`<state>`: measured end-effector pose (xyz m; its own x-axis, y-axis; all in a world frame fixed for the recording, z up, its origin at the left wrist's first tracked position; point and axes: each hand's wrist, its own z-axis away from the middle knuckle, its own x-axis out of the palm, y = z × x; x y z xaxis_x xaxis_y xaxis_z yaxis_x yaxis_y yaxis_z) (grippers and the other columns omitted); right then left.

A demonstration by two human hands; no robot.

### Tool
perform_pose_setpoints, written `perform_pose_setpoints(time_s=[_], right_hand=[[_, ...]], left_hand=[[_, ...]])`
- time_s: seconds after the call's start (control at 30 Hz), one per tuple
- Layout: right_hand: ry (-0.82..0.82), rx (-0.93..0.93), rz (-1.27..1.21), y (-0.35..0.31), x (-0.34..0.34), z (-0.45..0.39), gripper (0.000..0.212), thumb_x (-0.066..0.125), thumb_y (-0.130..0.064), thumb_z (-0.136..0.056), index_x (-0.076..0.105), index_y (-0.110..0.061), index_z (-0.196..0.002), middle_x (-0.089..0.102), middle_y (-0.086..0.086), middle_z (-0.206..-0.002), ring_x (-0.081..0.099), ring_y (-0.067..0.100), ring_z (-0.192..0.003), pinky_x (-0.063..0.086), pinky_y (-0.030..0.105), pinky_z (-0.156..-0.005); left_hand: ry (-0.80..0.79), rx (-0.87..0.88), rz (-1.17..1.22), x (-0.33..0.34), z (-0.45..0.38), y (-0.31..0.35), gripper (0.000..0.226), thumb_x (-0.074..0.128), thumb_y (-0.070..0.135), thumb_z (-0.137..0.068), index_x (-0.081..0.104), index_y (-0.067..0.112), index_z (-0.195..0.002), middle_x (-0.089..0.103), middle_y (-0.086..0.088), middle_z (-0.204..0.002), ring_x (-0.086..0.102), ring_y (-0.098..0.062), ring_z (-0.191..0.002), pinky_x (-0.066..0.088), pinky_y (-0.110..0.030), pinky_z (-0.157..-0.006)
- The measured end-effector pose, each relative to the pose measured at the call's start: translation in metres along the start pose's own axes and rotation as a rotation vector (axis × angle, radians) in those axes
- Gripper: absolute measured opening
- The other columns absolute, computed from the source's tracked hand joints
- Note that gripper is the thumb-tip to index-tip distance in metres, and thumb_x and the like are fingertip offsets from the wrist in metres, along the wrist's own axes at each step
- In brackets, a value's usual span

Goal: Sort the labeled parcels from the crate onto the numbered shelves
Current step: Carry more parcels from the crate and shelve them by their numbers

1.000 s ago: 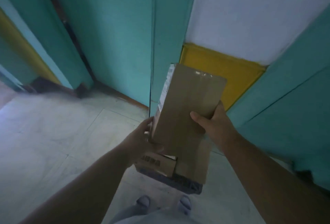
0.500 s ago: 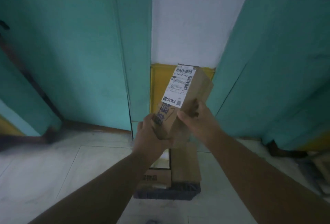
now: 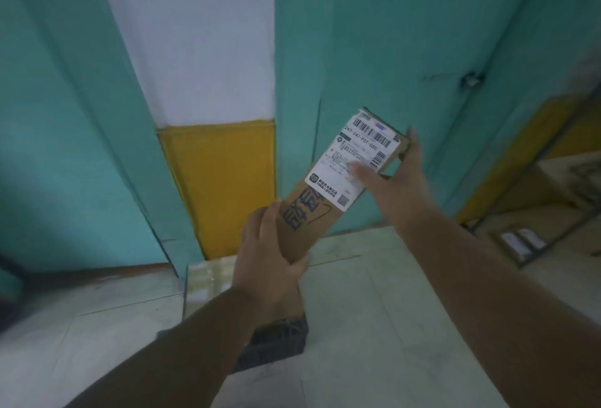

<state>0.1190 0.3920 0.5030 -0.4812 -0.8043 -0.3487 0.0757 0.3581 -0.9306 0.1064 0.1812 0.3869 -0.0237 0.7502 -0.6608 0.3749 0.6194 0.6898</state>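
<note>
The left hand is gripping the lower end of one long cardboard parcel, and the right hand is clamping its upper end, thumb lying on the single white shipping label, likely tilting it face-up for reading. Below the left hand, one dark crate is sitting on the floor; shelves are showing beyond the right hand.

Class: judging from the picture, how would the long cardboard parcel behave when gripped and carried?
The parcel is probably stiff: its edges stay straight between both hands. Likely light, since the left hand and right hand hold it aloft. Flat sides shouldn't roll.
</note>
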Motion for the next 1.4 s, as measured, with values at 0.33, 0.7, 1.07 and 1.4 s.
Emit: perform_pose_setpoints(time_s=[0.33,0.7,1.07,1.4], right_hand=[[0.298,0.066,0.182,0.085,-0.248,0.000,0.088,0.085,-0.056,-0.058,0.038,-0.044,-0.131,0.064,-0.009,-0.121,0.068,0.010,-0.097,0.060,0.034,-0.080],[0.642,0.155,0.100,0.172,-0.428,-0.051,0.074,0.089,-0.036,-0.067,0.045,-0.042,-0.126,0.062,-0.005,-0.125,0.070,0.010,-0.097,0.062,0.028,-0.072],[1.029,0.342,0.114,0.254,-0.635,-0.025,0.069,0.085,-0.030,-0.076,0.040,-0.045,-0.126,0.059,-0.006,-0.125,0.061,0.000,-0.099,0.054,0.013,-0.058],[0.968,0.396,0.144,0.353,-0.850,-0.032,0.067,0.084,-0.034,-0.076,0.036,-0.054,-0.119,0.060,-0.004,-0.123,0.065,0.008,-0.101,0.055,0.016,-0.057]], left_hand=[[-0.164,0.141,0.122,0.187,0.007,0.177,0.111,0.093,0.035,-0.059,0.035,0.010,-0.151,0.046,-0.012,-0.137,0.050,-0.031,-0.126,0.043,-0.040,-0.107],[-0.526,0.297,0.291,0.372,-0.064,0.315,0.113,0.095,0.038,-0.055,0.034,0.019,-0.148,0.048,-0.005,-0.137,0.049,-0.020,-0.125,0.043,-0.030,-0.105],[-1.000,0.437,0.497,0.564,-0.049,0.506,0.101,0.092,0.023,-0.066,0.030,0.042,-0.143,0.048,0.018,-0.130,0.049,-0.004,-0.113,0.047,-0.025,-0.091],[-1.135,0.304,0.498,0.728,0.002,0.650,0.108,0.095,0.026,-0.062,0.026,0.043,-0.143,0.040,0.008,-0.144,0.048,-0.012,-0.125,0.048,-0.037,-0.104]])
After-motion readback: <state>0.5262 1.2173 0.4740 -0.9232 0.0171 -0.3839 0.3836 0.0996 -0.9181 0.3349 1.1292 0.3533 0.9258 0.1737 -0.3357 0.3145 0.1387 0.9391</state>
